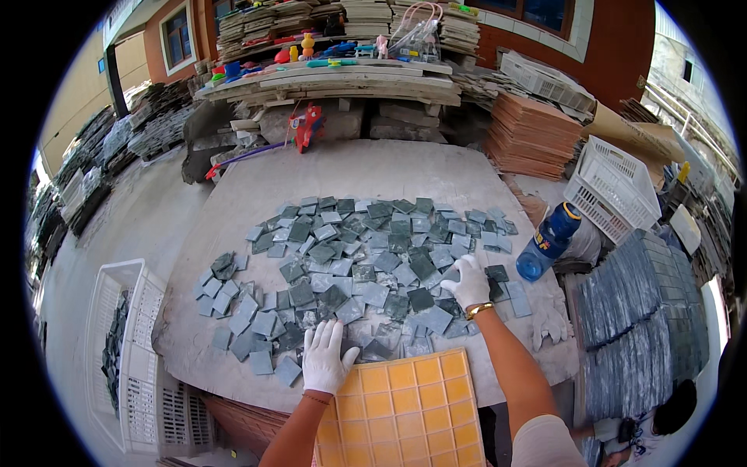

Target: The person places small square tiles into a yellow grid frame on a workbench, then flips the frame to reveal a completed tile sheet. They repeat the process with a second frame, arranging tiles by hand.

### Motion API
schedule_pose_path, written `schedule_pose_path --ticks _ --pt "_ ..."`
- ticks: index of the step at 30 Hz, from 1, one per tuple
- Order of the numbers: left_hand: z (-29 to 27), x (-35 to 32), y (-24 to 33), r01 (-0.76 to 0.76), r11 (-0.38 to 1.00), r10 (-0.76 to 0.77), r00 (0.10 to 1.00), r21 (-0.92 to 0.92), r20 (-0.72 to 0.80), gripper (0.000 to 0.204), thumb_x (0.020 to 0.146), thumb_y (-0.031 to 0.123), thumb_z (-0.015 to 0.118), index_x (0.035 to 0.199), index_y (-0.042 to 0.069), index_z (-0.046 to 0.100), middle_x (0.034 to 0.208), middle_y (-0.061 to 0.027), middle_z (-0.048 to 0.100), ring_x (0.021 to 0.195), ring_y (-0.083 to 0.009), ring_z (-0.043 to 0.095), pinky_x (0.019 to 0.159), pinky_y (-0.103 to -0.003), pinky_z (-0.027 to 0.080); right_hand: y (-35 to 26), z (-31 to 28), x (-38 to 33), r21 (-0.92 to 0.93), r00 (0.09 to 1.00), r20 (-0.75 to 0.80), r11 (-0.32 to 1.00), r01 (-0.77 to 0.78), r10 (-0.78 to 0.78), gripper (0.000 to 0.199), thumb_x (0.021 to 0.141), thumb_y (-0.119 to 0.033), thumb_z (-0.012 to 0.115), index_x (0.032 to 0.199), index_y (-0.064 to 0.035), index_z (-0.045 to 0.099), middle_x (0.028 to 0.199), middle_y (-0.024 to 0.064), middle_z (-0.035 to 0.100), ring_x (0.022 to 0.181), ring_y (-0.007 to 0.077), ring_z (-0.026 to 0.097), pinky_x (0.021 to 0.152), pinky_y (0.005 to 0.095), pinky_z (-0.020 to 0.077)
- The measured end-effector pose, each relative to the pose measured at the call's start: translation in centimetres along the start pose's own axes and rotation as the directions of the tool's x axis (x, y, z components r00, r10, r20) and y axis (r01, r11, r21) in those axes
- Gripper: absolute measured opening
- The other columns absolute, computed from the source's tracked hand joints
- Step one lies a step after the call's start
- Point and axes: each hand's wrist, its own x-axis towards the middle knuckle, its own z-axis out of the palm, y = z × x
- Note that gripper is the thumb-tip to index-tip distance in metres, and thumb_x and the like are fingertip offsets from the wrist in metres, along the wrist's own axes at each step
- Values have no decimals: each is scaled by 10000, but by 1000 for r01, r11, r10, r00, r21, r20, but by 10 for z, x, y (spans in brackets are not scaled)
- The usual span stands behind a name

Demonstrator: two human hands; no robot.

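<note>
Many loose square stone tiles (376,294), dark green to pale grey, lie heaped across a large pale slab table. My left hand (327,358), in a white glove, rests flat with stretched fingers on the near edge of the heap. To the right, my gloved right hand (469,283) reaches over the tiles, its thumb and fingers apart; I see no tile held in it. A yellow tray (402,405) divided into square cells by pale ribs lies at the near table edge, between my forearms. Its near end runs out of view.
A blue bottle (548,241) and a spare white glove (551,331) lie toward the table's right side. White crates stand at left (144,342) and right (615,187). Stacked slate (646,311) fills the right, near another person's arm (611,440). Toys (307,47) sit on stacked slabs behind.
</note>
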Motion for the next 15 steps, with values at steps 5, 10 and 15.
schedule_pose_path --ticks 5,10,15 --pt "-8 -4 4 -21 999 17 995 -36 -102 750 785 395 686 1359 15 389 1364 -152 447 1307 -326 372 1086 -498 260 -46 3 -22 -372 954 -136 906 200 -267 380 637 -202 773 947 -145 561 1110 67 520 1102 265 483 814 413 435" --pt "-13 -9 24 -107 936 4 956 -337 -292 836 762 332 730 1420 42 304 1394 -175 410 1293 -360 385 1055 -447 328 -114 -19 -57 106 958 -10 952 286 -286 259 673 -140 750 851 -83 571 795 35 594 859 270 577 743 396 466" --pt "-65 -35 20 182 626 -189 979 -758 79 450 848 177 674 1254 78 507 990 -179 647 897 -314 650 764 -342 501 -196 -55 -106 691 788 408 720 64 -461 276 773 -154 728 1010 -56 626 1015 99 682 951 266 641 810 340 505"
